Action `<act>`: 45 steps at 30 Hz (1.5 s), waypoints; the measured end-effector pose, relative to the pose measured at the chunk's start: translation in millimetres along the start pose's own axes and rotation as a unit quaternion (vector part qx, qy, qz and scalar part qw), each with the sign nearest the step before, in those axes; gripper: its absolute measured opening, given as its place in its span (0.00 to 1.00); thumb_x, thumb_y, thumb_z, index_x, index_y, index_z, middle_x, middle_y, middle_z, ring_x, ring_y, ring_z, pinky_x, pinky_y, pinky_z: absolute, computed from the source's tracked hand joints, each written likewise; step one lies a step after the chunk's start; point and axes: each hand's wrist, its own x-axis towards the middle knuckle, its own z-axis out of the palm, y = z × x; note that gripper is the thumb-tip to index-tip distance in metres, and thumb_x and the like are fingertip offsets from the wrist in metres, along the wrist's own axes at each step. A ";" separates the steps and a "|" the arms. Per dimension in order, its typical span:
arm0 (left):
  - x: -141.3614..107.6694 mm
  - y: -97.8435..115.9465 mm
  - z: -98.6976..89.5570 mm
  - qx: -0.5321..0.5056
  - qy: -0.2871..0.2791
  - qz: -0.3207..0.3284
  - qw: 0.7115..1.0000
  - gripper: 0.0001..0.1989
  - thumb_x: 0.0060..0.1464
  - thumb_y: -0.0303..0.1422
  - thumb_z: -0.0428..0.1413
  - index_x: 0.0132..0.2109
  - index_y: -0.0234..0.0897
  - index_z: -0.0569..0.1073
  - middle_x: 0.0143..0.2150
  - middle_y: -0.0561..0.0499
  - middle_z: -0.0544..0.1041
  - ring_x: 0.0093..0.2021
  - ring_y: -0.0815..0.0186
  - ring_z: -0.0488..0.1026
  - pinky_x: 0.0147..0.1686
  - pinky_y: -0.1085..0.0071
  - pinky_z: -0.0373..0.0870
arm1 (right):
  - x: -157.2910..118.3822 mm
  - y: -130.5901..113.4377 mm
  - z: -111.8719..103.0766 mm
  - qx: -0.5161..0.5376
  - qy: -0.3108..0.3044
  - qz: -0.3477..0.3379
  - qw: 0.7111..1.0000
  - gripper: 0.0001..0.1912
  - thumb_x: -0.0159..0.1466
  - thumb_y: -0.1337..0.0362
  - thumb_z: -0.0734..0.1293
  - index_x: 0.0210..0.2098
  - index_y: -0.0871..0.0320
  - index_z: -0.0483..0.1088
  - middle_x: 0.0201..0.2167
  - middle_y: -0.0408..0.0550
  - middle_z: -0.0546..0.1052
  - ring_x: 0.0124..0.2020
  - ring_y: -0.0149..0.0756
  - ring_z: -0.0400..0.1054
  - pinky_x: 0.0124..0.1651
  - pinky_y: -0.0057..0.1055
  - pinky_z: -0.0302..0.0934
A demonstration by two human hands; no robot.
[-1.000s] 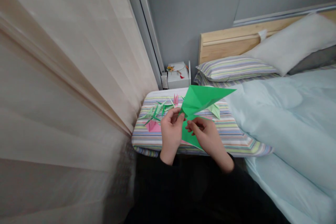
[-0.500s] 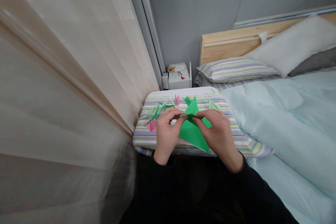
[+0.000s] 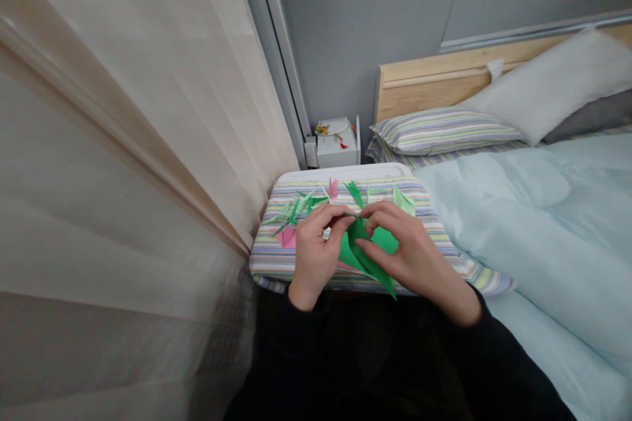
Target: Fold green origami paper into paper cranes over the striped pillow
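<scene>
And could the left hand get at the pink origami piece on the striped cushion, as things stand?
Probably yes: the pink piece lies just beside the left hand, with nothing visibly between them, though that hand is currently pinching the green paper.

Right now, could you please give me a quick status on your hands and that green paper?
Left hand and right hand gripping folded green origami paper. Held over striped bedding. Origami cranes beyond, clear of the hands.

Sheer beige curtain (image 3: 123, 145), striped pillow (image 3: 444, 131), pale blue duvet (image 3: 553, 223) — wooden headboard (image 3: 424, 82), white box (image 3: 336, 143)
</scene>
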 end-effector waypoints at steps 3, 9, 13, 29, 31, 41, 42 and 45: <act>-0.1 0.2 -1.3 0.011 -0.036 0.010 0.999 0.05 0.60 0.30 0.61 0.38 0.42 0.83 0.32 0.51 0.79 0.32 0.63 0.74 0.37 0.69 0.68 | 1.2 -5.4 -6.5 0.050 -0.009 -0.010 0.999 0.07 0.68 0.62 0.69 0.33 0.54 0.68 0.49 0.50 0.77 0.51 0.42 0.72 0.55 0.40 0.63; -0.8 3.5 0.7 0.017 -0.056 0.025 0.998 0.06 0.59 0.28 0.61 0.38 0.43 0.83 0.34 0.50 0.82 0.35 0.62 0.76 0.39 0.68 0.70 | 2.4 -7.2 -5.6 0.053 0.000 -0.008 0.999 0.09 0.67 0.60 0.71 0.33 0.54 0.69 0.43 0.49 0.80 0.46 0.43 0.73 0.50 0.41 0.64; -1.8 11.4 2.1 0.014 -0.043 0.015 0.999 0.04 0.57 0.28 0.63 0.36 0.41 0.83 0.32 0.51 0.81 0.32 0.63 0.76 0.35 0.69 0.70 | 1.0 -4.5 -1.6 0.023 -0.005 -0.011 1.000 0.08 0.66 0.63 0.71 0.33 0.54 0.68 0.44 0.50 0.80 0.46 0.44 0.74 0.49 0.42 0.65; -3.4 8.3 -1.8 0.052 -0.144 0.108 0.982 0.03 0.62 0.30 0.58 0.40 0.36 0.76 0.38 0.48 0.77 0.44 0.61 0.73 0.51 0.62 0.67 | -3.3 3.2 -3.5 0.144 0.112 -0.007 0.983 0.10 0.65 0.69 0.70 0.27 0.56 0.70 0.40 0.48 0.78 0.43 0.38 0.73 0.48 0.37 0.65; -4.2 8.0 -2.7 0.010 -0.171 0.083 0.982 0.03 0.63 0.31 0.57 0.40 0.37 0.74 0.40 0.47 0.76 0.47 0.60 0.73 0.53 0.61 0.66 | -4.0 5.2 -3.7 0.169 0.107 0.006 0.980 0.10 0.65 0.69 0.70 0.27 0.56 0.70 0.39 0.47 0.76 0.43 0.38 0.72 0.48 0.38 0.64; -3.5 8.3 -2.7 -0.083 -0.214 -0.079 0.970 0.08 0.60 0.34 0.58 0.36 0.37 0.68 0.33 0.53 0.68 0.34 0.68 0.65 0.36 0.72 0.61 | -6.2 16.8 -3.5 0.222 0.088 0.047 0.970 0.11 0.67 0.66 0.69 0.29 0.55 0.68 0.36 0.44 0.74 0.42 0.36 0.70 0.49 0.36 0.62; -3.2 7.2 -3.3 -0.113 -0.216 -0.112 0.963 0.09 0.60 0.36 0.59 0.37 0.37 0.68 0.32 0.54 0.68 0.32 0.69 0.65 0.34 0.73 0.61 | -7.7 19.3 -5.5 0.250 0.078 0.052 0.964 0.07 0.69 0.65 0.68 0.33 0.54 0.70 0.37 0.44 0.74 0.42 0.36 0.70 0.48 0.35 0.64; -1.8 4.8 -6.3 -0.198 -0.238 -0.220 0.925 0.15 0.55 0.42 0.63 0.40 0.37 0.68 0.29 0.56 0.69 0.26 0.72 0.63 0.28 0.75 0.57 | -13.1 25.6 -15.7 0.315 0.013 0.048 0.948 0.15 0.71 0.66 0.66 0.55 0.47 0.66 0.44 0.44 0.74 0.42 0.34 0.72 0.46 0.34 0.67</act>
